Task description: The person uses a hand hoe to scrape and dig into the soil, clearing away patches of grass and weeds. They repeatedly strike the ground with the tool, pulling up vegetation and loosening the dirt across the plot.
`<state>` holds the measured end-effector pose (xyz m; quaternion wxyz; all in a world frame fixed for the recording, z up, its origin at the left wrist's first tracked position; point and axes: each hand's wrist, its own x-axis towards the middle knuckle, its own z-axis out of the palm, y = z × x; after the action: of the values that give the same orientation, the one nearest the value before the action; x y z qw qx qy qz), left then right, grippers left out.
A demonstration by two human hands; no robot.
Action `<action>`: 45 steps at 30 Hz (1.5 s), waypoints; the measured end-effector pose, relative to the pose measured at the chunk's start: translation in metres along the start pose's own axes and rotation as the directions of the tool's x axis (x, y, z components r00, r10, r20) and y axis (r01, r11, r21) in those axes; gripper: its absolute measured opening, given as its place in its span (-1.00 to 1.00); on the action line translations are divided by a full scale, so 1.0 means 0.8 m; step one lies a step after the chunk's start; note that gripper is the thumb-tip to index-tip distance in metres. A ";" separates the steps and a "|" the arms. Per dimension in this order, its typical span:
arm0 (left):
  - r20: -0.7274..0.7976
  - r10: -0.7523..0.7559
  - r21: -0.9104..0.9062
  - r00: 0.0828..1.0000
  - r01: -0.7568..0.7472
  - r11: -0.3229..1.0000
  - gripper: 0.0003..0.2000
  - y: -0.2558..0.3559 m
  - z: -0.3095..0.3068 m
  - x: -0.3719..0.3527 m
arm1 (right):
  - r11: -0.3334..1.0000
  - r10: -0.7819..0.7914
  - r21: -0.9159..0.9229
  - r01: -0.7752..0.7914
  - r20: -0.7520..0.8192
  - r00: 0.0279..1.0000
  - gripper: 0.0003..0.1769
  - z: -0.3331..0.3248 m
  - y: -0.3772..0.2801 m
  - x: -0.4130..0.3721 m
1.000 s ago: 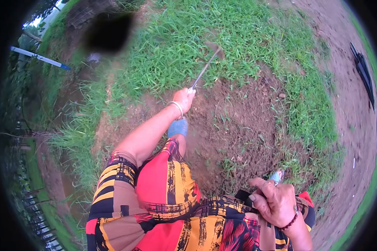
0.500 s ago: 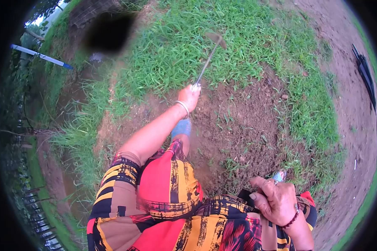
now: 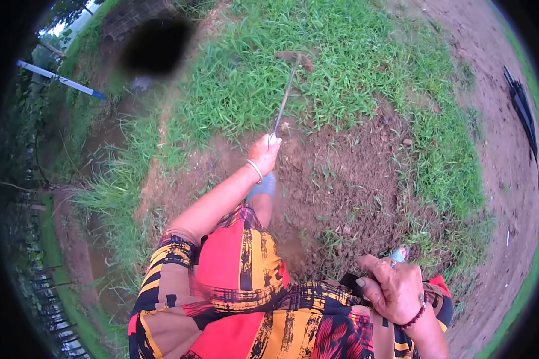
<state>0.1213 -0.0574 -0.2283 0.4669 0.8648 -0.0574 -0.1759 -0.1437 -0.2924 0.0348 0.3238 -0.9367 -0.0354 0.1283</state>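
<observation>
Just left of the frame's centre, the left hand (image 3: 265, 152) is closed in a fist around the near end of a hand hoe (image 3: 284, 96), a pale bangle (image 3: 256, 170) on its wrist. The hoe's thin metal shaft runs up the frame from the fist, and its small blade (image 3: 293, 57) sits in the green grass (image 3: 341, 54) at upper centre, past the edge of the bare dug soil (image 3: 347, 173) in the middle of the frame. Just below the fist shows 1 blue shoe (image 3: 262, 186). At lower right, the right hand (image 3: 392, 287) lies on the red, yellow and black patterned cloth (image 3: 239, 281) over the knee, fingers bent and thumb out; whether it grips anything cannot be told. A dark bead bracelet (image 3: 418, 315) circles that wrist. A blue and white pole (image 3: 60, 79) lies at upper left.
</observation>
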 end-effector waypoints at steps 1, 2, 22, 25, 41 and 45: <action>-0.061 0.093 0.140 0.994 -0.083 0.987 -0.71 -0.043 0.009 0.017 | 1.000 0.001 0.000 -0.001 -0.003 1.000 -0.67 0.000 0.000 0.000; 0.052 0.037 0.301 0.998 -0.051 0.952 -0.72 -0.062 0.007 0.008 | 1.000 0.008 0.000 -0.008 -0.003 1.000 -0.67 0.000 0.000 0.000; 0.099 -0.125 0.386 0.987 0.078 0.919 -0.68 -0.028 0.014 -0.007 | 0.999 0.040 -0.021 -0.038 0.061 0.997 -0.67 0.004 0.003 -0.003; 0.087 -0.103 0.351 0.991 0.067 0.934 -0.66 -0.008 0.013 -0.015 | 0.999 0.047 0.008 -0.048 0.030 0.998 -0.67 0.004 0.004 -0.004; 0.075 0.057 0.456 0.996 -0.086 0.886 -0.70 -0.036 0.003 -0.024 | 0.999 0.039 -0.030 -0.038 0.028 0.999 -0.66 0.007 -0.001 -0.008; 0.009 0.060 0.268 0.998 -0.060 0.962 -0.69 0.010 -0.008 -0.021 | 0.999 0.011 -0.038 -0.008 0.061 0.998 -0.66 0.007 -0.004 -0.006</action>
<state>0.1082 -0.0526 -0.2144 0.3506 0.9178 -0.1070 -0.1524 -0.1500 -0.2868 0.0335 0.3040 -0.9385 -0.0435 0.1579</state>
